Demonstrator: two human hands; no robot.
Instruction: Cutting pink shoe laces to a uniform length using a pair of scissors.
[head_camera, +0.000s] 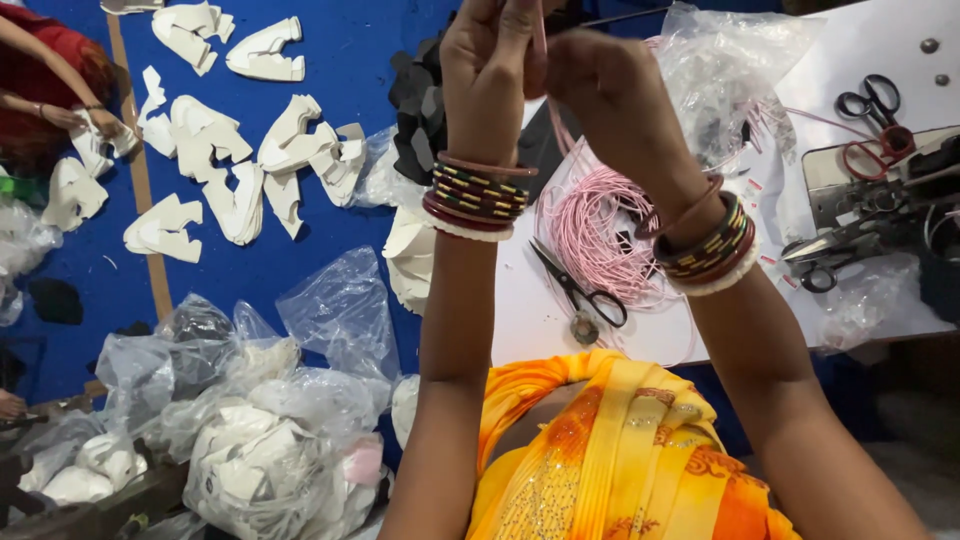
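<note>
My left hand (487, 62) and my right hand (610, 85) are raised together at the top middle, fingers pinched on a thin pink cord (541, 45) running between them. The cord trails down toward a loose coil of pink cord (592, 228) on the white table (530, 320). Both wrists wear stacks of coloured bangles. Black-handled scissors (580, 290) lie on the table below the coil, between my forearms.
White cut shoe pieces (215, 150) lie scattered on a blue floor sheet (330, 60). Clear plastic bags of white pieces (260, 440) sit at lower left. More scissors (868, 100) and a sewing machine (880, 195) stand at the right. Another person's hands (95, 125) work at far left.
</note>
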